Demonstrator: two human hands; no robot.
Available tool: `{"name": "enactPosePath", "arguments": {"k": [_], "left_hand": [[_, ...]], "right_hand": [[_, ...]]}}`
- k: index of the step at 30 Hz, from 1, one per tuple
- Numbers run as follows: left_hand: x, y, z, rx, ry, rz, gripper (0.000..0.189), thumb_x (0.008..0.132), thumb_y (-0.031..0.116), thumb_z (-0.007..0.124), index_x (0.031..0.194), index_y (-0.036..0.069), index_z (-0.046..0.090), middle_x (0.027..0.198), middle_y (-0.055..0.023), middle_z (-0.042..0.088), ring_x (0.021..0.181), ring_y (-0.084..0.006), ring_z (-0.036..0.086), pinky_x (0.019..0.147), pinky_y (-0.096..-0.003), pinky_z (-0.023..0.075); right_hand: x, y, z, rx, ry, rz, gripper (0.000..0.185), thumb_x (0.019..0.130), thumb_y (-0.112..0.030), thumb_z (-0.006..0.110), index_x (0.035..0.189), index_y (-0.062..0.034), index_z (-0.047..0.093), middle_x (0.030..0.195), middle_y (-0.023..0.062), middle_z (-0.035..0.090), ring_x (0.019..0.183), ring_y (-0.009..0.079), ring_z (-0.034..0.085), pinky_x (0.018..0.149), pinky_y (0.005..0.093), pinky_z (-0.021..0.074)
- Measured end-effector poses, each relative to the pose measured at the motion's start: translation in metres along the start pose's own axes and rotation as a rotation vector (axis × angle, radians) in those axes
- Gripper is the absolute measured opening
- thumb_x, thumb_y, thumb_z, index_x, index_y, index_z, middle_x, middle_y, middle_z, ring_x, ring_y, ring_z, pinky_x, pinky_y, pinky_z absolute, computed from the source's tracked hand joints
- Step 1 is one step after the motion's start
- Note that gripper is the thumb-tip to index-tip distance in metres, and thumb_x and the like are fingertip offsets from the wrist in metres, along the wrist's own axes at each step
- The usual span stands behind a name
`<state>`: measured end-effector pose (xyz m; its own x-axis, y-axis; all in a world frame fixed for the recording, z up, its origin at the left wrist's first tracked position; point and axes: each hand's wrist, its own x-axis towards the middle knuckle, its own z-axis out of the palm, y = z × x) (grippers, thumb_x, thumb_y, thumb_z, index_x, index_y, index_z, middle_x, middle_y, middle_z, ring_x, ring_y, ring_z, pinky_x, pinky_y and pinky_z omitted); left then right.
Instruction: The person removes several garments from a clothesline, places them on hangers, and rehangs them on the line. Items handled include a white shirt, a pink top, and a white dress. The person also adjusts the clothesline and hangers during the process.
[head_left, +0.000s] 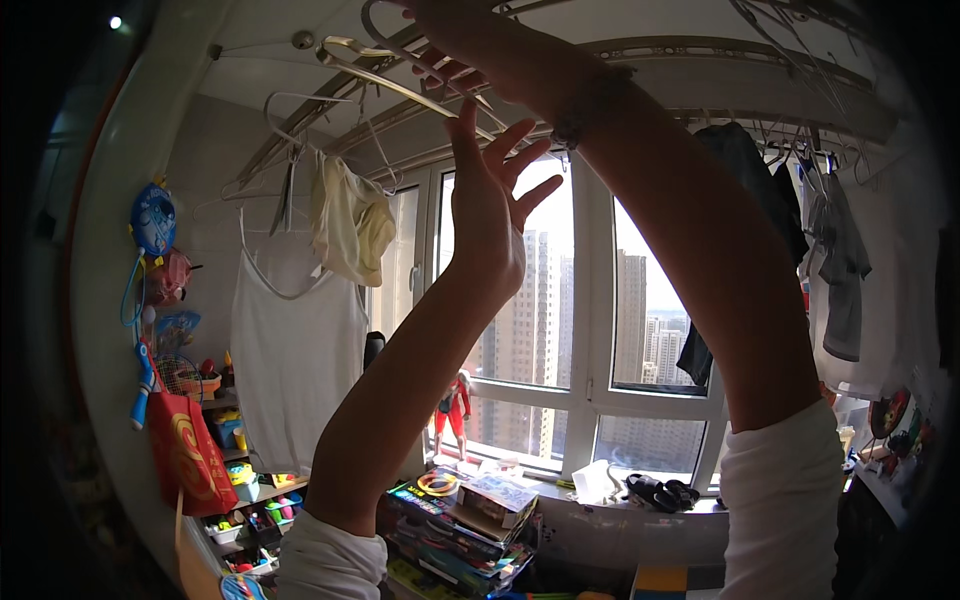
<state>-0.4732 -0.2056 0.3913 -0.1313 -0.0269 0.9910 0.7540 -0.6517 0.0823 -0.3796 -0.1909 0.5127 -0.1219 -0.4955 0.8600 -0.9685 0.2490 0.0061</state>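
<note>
My right hand (457, 37) is raised to the top edge of the view and partly cut off. Its fingers curl around a white clothes hanger (411, 58). Just below it, my left hand (491, 206) is lifted with its fingers spread and nothing in its palm. The left fingertips come close to the hangers, and whether they touch cannot be told. A shiny gold-coloured hanger (390, 81) slants behind the white one. Left of my hands hang a cream-coloured garment (349, 217) and a white strappy top (296, 360).
Drying-rack rails (690, 51) run overhead. Dark clothes (739, 161) and a grey garment (840, 262) hang at right. A window (581, 397) stands ahead, with stacked boxes (465, 517) below. A red bag (187, 454) and toy shelves (266, 491) line the left. Black sandals (660, 493) lie on the sill.
</note>
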Motion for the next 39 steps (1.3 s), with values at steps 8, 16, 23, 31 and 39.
{"name": "enactPosePath", "arguments": {"k": [8, 16, 23, 31, 39], "left_hand": [[0.005, -0.001, -0.001, -0.104, -0.106, -0.078, 0.085, 0.087, 0.076, 0.022, 0.149, 0.017, 0.018, 0.145, -0.0158, 0.035, 0.136, -0.0271, 0.034, 0.108, -0.0476, 0.0339], [0.014, -0.005, 0.006, -0.083, -0.169, -0.058, 0.085, 0.087, 0.077, 0.023, 0.146, 0.015, 0.023, 0.146, -0.013, 0.035, 0.141, -0.025, 0.025, 0.11, -0.0491, 0.0282], [0.014, -0.017, 0.0, -0.12, -0.208, -0.023, 0.082, 0.089, 0.073, 0.02, 0.146, 0.015, 0.022, 0.148, -0.0096, 0.032, 0.14, -0.0238, 0.026, 0.112, -0.0491, 0.026], [-0.037, -0.02, 0.006, -0.173, -0.19, -0.137, 0.08, 0.093, 0.069, 0.013, 0.146, 0.011, 0.024, 0.148, -0.0081, 0.033, 0.138, -0.0217, 0.03, 0.113, -0.0444, 0.0253], [-0.061, -0.042, 0.0, -0.186, -0.123, -0.301, 0.071, 0.095, 0.064, 0.016, 0.142, 0.013, 0.032, 0.142, -0.0056, 0.039, 0.133, -0.0194, 0.037, 0.11, -0.0434, 0.0307]], "right_hand": [[0.014, 0.035, -0.001, -0.879, 0.093, -0.205, 0.03, 0.09, -0.019, 0.054, 0.117, -0.0074, 0.054, 0.089, 0.0192, 0.066, 0.083, 0.0316, 0.067, 0.073, 0.0403, 0.0542], [-0.003, 0.037, -0.005, -0.521, 0.167, -0.052, 0.024, 0.089, -0.02, 0.055, 0.109, -0.0077, 0.062, 0.085, 0.0166, 0.065, 0.083, 0.0295, 0.067, 0.072, 0.0383, 0.0547], [-0.019, 0.054, -0.008, -0.521, 0.214, -0.239, 0.03, 0.089, -0.028, 0.056, 0.107, -0.0041, 0.061, 0.091, 0.0151, 0.065, 0.084, 0.0257, 0.067, 0.071, 0.034, 0.0549], [-0.082, 0.057, 0.012, -0.174, 0.26, -0.034, 0.037, 0.089, -0.033, 0.06, 0.103, 0.0006, 0.056, 0.086, 0.0137, 0.059, 0.073, 0.0164, 0.064, 0.06, 0.028, 0.0548], [-0.112, 0.084, 0.013, -0.201, 0.228, 0.206, 0.026, 0.091, -0.031, 0.053, 0.102, -0.0073, 0.055, 0.098, 0.0029, 0.053, 0.092, 0.0139, 0.054, 0.078, 0.0328, 0.0482]]}}
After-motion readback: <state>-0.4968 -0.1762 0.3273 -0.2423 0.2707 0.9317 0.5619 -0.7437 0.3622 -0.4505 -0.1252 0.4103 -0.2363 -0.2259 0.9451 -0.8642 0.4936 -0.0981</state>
